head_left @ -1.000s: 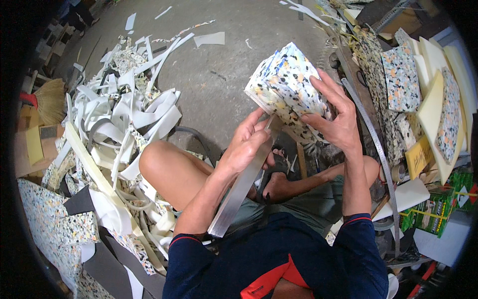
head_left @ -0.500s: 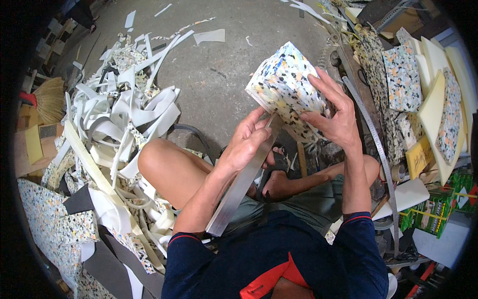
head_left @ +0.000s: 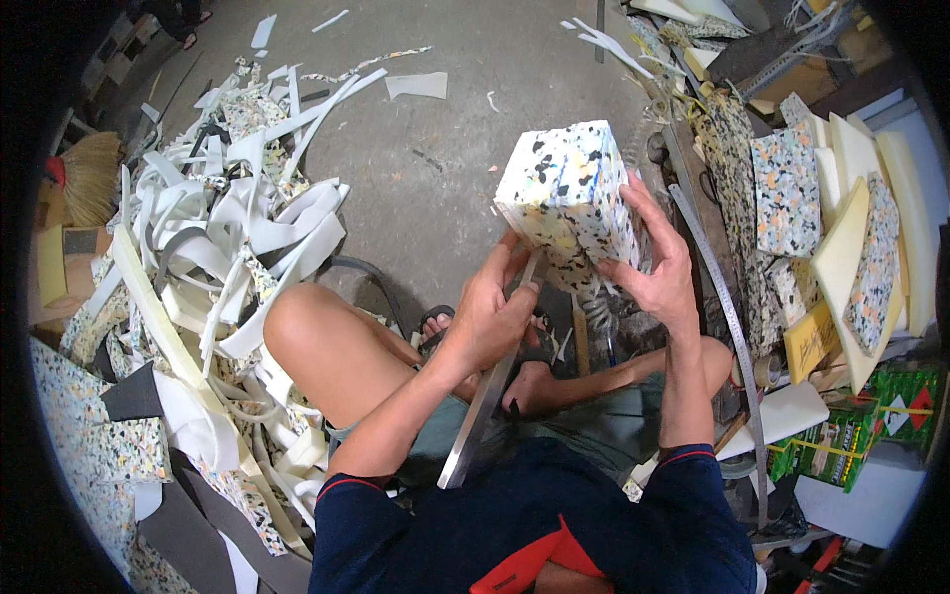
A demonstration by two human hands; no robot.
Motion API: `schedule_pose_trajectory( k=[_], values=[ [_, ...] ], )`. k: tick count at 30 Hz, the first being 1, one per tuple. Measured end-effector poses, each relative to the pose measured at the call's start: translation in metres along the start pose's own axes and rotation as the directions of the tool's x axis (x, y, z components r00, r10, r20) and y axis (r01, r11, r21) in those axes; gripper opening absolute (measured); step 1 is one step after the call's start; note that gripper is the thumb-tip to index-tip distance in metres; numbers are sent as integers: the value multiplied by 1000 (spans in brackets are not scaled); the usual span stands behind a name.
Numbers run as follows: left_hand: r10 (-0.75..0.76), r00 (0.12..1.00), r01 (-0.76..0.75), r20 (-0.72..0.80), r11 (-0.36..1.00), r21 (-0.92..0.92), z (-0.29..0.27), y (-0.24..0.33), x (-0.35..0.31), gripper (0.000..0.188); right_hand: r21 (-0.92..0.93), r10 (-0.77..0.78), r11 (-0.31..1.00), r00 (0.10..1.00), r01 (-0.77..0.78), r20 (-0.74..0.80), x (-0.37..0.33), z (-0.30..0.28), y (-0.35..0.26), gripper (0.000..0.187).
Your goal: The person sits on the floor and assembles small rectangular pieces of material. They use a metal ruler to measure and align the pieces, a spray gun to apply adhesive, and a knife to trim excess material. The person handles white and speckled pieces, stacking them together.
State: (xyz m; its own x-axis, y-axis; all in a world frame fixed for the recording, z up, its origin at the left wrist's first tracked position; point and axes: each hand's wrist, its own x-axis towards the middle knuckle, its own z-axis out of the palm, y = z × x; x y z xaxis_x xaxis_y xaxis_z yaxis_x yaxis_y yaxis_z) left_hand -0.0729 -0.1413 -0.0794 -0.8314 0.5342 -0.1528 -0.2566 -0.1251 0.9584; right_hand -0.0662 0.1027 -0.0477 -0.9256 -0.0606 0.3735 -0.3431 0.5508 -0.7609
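Note:
My right hand is closed round the right side of a speckled foam block, white with black, orange and blue flecks. The block is raised above the floor in front of my legs. My left hand grips the upper part of a long flat metal bar just below the block's near left corner. From there the bar slopes down toward my lap, nearly edge-on. Left fingertips reach up beside the block's lower edge; whether they press on it I cannot tell.
A large heap of white foam offcuts lies on the floor at left, with a straw broom beyond. Foam sheets lean at right near a curved metal strip and green packages. Another person's foot shows far left.
The foam block has turned and tipped in my hands, showing different faces, and sits slightly lower. The metal bar has rolled from its broad face to nearly edge-on and stands steeper.

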Motion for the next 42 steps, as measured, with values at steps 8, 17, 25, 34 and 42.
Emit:
schedule_pose_trajectory(
  k=[8, 17, 25, 34, 42],
  values=[
    [19, 1000, -19, -20, 999, 30, -3, 1, 1, 67, 3, 34, 999, 998, -34, 48, 4, 4, -2, 85],
    [-60, 995, 51, -75, 992, -116, 3, 0, 1, 60, -235, 36, 972, 993, -8, 114, 17, 1, -6, 83],
    [-276, 961, 273, 18, 936, -221, -36, 1, 16, 48, -277, -8, 958, 974, 73, 228, 54, 17, 22, 79],
    [-255, 964, 263, 70, 893, -365, -42, -5, 17, 46, -303, 139, 952, 948, -49, 285, 63, 16, 8, 80],
    [-248, 964, 266, 97, 884, -385, -44, -7, 16, 45, -308, 142, 950, 953, -55, 269, 63, 18, 10, 84]
  ],
)
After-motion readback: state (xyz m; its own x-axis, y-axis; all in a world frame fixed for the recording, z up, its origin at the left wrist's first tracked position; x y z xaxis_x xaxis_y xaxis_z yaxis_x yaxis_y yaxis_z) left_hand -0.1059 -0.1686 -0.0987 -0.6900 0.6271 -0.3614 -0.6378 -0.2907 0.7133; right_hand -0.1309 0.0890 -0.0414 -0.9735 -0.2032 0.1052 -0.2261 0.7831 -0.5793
